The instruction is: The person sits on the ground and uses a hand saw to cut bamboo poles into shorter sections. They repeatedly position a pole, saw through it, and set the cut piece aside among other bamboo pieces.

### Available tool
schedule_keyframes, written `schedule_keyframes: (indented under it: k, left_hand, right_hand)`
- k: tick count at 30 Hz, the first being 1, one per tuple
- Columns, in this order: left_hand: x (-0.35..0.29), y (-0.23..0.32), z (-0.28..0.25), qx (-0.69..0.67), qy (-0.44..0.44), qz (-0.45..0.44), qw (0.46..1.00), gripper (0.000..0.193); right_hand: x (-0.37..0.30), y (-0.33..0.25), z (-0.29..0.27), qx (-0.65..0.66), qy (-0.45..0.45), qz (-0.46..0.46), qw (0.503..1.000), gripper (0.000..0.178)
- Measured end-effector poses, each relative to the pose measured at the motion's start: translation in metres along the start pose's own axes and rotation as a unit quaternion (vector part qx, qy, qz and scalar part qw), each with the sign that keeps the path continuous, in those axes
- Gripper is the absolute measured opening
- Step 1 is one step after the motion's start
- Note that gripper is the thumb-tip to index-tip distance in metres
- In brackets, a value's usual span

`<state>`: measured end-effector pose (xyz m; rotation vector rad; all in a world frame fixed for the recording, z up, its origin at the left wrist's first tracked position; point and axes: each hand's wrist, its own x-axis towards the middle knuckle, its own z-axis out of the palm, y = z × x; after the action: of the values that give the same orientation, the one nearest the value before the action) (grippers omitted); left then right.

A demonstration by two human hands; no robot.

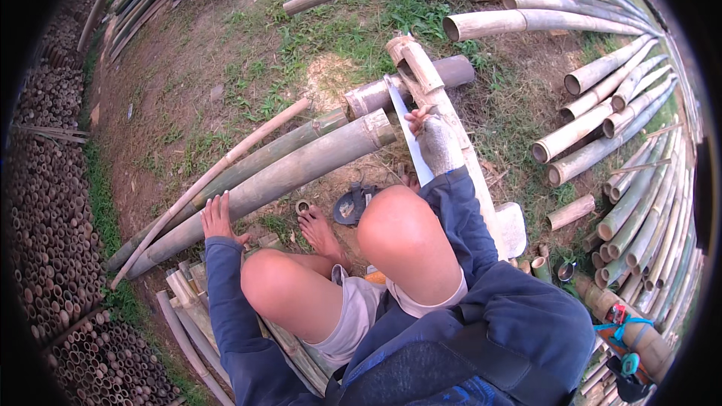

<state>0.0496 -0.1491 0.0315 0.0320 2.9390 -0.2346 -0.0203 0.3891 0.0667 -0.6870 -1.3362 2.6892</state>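
A thick pale-green bamboo pole (278, 179) slants across in front of my knees, its far end near a notched wooden post. My bare left hand (218, 218) lies on the near part of that pole, fingers spread. Over by the post, my right hand (438, 139) wears a grey glove with bare fingertips. Its fingers are curled, and what they hold is too small to make out. Beside it a long pale saw blade (410, 135) slopes from the post down toward my right knee; its handle is hidden. The wooden post (451, 116) carries a short crosspiece at its top.
A thinner green pole (263, 154) and a slim stick (218, 162) lie alongside. A dark thick bamboo piece (455, 71) is by the post. Stacked bamboo poles (624, 105) fill the right. Cut bamboo ends (53, 218) are piled at left. A sandal (350, 207) lies near my feet.
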Motion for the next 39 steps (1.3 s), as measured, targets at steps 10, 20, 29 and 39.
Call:
schedule_keyframes:
  k: [10, 20, 29, 39]
  left_hand:
    - [0.115, 0.085, 0.072, 0.075, -0.15, 0.163, 0.972, 0.137]
    - [0.123, 0.077, 0.111, -0.074, -0.082, 0.172, 0.979, 0.108]
    - [0.087, 0.066, -0.021, -0.157, 0.043, 0.197, 0.967, 0.094]
    - [0.126, 0.284, -0.141, -0.315, -0.014, 0.341, 0.886, 0.116]
  right_hand:
    - [-0.065, -0.159, -0.023, -0.195, -0.197, -0.201, 0.939, 0.024]
    - [-0.041, 0.116, -0.061, -0.224, -0.288, 0.267, 0.892, 0.048]
    - [-0.009, 0.129, -0.017, -0.393, -0.439, 0.198, 0.783, 0.104]
    - [0.004, 0.044, -0.009, -0.007, -0.214, 0.048, 0.976, 0.083]
